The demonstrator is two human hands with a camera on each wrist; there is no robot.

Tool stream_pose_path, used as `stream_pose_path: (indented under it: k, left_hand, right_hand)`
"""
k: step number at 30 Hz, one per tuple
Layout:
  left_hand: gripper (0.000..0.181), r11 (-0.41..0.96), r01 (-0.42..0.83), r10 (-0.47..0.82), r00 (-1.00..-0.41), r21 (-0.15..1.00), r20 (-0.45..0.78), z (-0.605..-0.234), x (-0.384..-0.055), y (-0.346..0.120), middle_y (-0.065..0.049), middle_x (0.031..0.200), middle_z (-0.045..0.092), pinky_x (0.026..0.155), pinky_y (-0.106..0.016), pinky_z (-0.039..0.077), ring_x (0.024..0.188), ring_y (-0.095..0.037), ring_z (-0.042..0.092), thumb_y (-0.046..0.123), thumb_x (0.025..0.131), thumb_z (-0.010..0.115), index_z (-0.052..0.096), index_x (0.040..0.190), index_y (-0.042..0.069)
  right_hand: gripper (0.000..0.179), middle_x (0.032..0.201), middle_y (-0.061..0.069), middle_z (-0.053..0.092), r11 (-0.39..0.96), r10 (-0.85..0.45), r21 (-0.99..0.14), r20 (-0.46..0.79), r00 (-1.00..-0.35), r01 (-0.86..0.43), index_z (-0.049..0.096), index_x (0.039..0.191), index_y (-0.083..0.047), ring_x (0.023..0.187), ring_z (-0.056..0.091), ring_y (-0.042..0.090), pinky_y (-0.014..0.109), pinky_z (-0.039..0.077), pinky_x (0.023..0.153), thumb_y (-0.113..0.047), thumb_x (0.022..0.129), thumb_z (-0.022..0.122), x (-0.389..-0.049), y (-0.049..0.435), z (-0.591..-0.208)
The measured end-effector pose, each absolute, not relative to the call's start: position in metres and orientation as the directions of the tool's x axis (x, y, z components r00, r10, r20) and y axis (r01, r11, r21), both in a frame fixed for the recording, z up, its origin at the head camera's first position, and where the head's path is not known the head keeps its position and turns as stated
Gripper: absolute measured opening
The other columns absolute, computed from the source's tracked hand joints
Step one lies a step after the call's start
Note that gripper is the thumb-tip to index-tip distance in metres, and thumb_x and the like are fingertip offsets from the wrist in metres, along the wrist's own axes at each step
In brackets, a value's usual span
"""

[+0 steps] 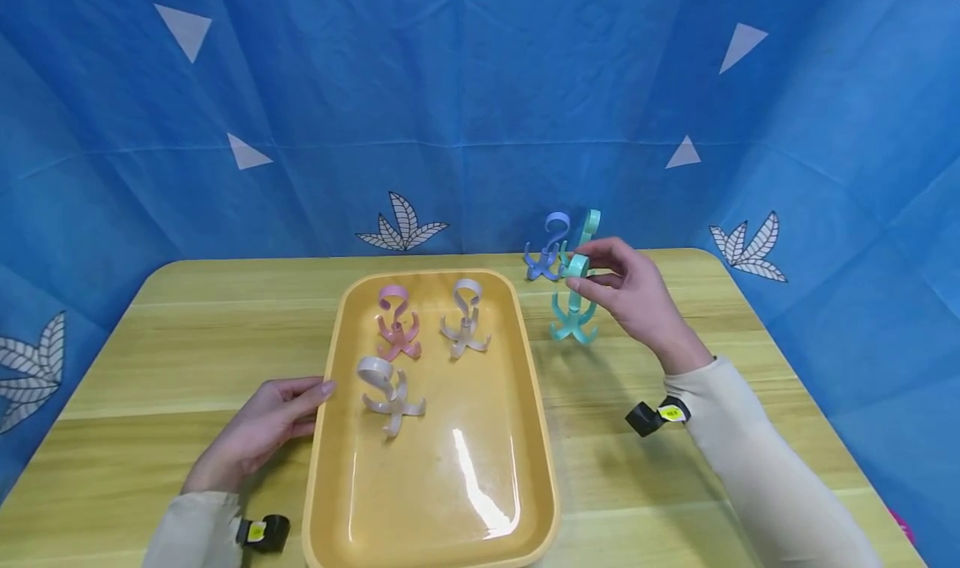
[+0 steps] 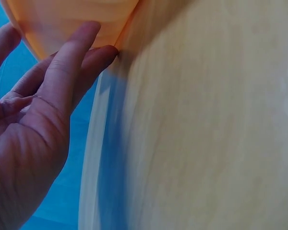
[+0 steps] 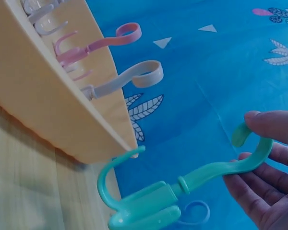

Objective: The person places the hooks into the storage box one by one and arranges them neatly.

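My right hand [image 1: 626, 289] pinches the curled top of a mint-green multi-prong hanging hook [image 1: 573, 322] to the right of the tray. The right wrist view shows the thumb and fingers on the curl of this green hook [image 3: 206, 175]. Behind that hand stand a blue hook [image 1: 543, 263] and a second green hook [image 1: 590, 224], partly hidden. At the tray's left rim, my left hand [image 1: 266, 422] grips the yellow tray [image 1: 318, 451], fingers against its outer wall. Inside the tray stand a pink hook [image 1: 397, 334] and two pale grey hooks [image 1: 465, 330].
The wooden table [image 1: 225, 326] ends at a blue curtain [image 1: 465, 92] with white triangles and leaf prints. The tray's raised rim lies between the two hands. Bare tabletop shows on both sides of it.
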State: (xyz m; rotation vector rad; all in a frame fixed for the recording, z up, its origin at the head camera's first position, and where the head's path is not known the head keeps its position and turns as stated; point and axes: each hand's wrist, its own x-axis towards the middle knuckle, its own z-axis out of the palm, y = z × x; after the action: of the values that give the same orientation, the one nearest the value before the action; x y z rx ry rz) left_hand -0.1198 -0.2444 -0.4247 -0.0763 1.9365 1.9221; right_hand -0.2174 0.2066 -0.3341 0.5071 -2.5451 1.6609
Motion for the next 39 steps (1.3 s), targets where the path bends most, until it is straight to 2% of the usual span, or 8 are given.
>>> stream_pose_path:
  k: [9,20,27,39]
  left_hand:
    - [0.060,0.048,-0.317,0.236,-0.918,0.947,-0.319,-0.427,-0.119,-0.244,-0.032,0.135,0.047,0.089,-0.037,0.056,0.102,-0.019,0.065,0.020,0.103,0.055,0.033,0.138,-0.023]
    - [0.060,0.050,-0.323,0.239,-0.915,0.945,-0.326,-0.426,-0.120,-0.245,-0.033,0.135,0.047,0.089,-0.037,0.055,0.102,-0.019,0.065,0.020,0.103,0.055,0.032,0.138,-0.024]
    - [0.060,0.052,-0.326,0.239,-0.914,0.944,-0.329,-0.424,-0.121,-0.244,-0.033,0.136,0.046,0.089,-0.037,0.055,0.103,-0.019,0.065,0.020,0.103,0.055,0.032,0.139,-0.023]
    - [0.060,0.047,-0.328,0.250,-0.911,0.944,-0.329,-0.423,-0.120,-0.246,-0.030,0.133,0.049,0.089,-0.038,0.055,0.102,-0.020,0.065,0.019,0.103,0.055,0.031,0.138,-0.024]
  right_hand:
    - [0.036,0.117,0.010,0.056,0.329,-0.288,-0.866,0.287,-0.913,-0.376,0.059,0.123,0.001,0.104,0.056,0.022,0.023,0.053,0.088,-0.007,0.090,0.073,-0.212,0.208,-0.330]
    - [0.034,0.113,0.010,0.060,0.348,-0.325,-0.829,0.331,-0.886,-0.437,0.060,0.120,0.001,0.097,0.061,0.024,0.026,0.054,0.088,-0.004,0.089,0.073,-0.202,0.203,-0.322]
    - [0.032,0.108,0.011,0.061,0.265,-0.362,-0.843,0.363,-0.858,-0.468,0.061,0.118,0.002,0.094,0.062,0.022,0.029,0.055,0.088,0.000,0.088,0.072,-0.194,0.196,-0.312]
    - [0.033,0.113,0.011,0.062,0.170,-0.461,-0.834,0.403,-0.791,-0.525,0.061,0.119,0.001,0.101,0.061,0.025,0.035,0.055,0.089,0.003,0.088,0.072,-0.186,0.178,-0.307]
